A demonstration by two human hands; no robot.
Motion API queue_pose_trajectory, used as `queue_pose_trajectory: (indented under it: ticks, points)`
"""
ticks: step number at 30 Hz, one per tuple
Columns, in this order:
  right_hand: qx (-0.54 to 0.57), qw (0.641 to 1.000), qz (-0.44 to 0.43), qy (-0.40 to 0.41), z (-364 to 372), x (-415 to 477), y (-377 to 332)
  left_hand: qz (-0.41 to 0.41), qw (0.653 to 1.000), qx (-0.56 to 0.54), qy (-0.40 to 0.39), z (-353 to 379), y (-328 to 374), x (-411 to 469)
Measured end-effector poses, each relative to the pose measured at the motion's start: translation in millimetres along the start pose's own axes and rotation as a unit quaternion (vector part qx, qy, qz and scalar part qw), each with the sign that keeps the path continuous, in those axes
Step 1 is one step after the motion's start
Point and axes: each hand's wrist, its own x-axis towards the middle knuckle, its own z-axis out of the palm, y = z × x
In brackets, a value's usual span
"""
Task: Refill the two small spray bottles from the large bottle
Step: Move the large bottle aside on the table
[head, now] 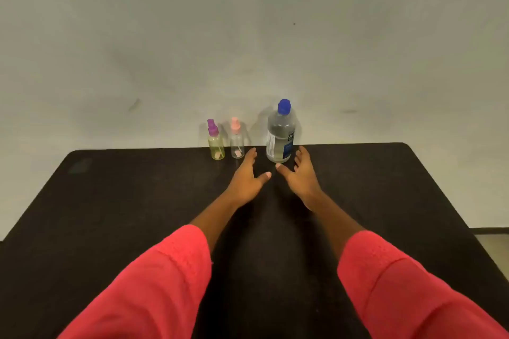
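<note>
Large bottle (281, 135), clear, blue cap (upright)

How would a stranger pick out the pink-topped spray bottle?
Find the far edge of the black table, by the wall, where three bottles stand. The pink-topped spray bottle is the middle one: small and clear, unlike the yellowish purple-topped bottle left of it and the tall blue-capped bottle to its right.

Large bottle (281, 135) upright at far edge of table (110, 201), left hand (246, 176) and right hand (300, 176) spread either side of its base, purple-capped spray bottle (215, 143) and pink-capped spray bottle (237, 140) close-set just left of them, wall (248, 36) behind, wide tabletop free at both flanks.
</note>
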Motion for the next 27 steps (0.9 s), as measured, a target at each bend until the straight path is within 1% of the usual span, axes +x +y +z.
queue_pose_trajectory:
  ticks: [5, 7, 9, 13, 18, 21, 24, 27]
  points:
    - [0.012, 0.997, -0.078, 0.005, 0, 20, 8, 0.036, 0.999, -0.017, 0.011, 17, -3, 23]
    - [0.007, 0.993, -0.114, -0.002, 0, 26, 12, 0.064, 0.997, -0.034, 0.019, 21, -1, 26]
    - [-0.005, 0.991, -0.132, -0.001, 1, 31, 16, 0.095, 0.994, -0.059, 0.011, 22, 2, 30]
    - [-0.011, 0.99, -0.135, 0.027, 5, 26, 21, 0.111, 0.989, -0.094, 0.009, 25, 0, 29]
    - [-0.011, 0.987, -0.154, 0.055, 8, -7, 24, 0.086, 0.989, -0.111, 0.039, 28, -5, 3]
    - [-0.017, 0.986, -0.154, 0.063, 10, -34, 26, 0.087, 0.986, -0.121, 0.069, 30, -9, -22]
    - [-0.046, 0.986, -0.154, 0.046, 16, -63, 29, 0.1, 0.986, -0.095, 0.088, 28, -13, -49]
    - [-0.087, 0.982, -0.165, 0.016, 24, -95, 29, 0.088, 0.987, -0.071, 0.117, 20, -20, -77]
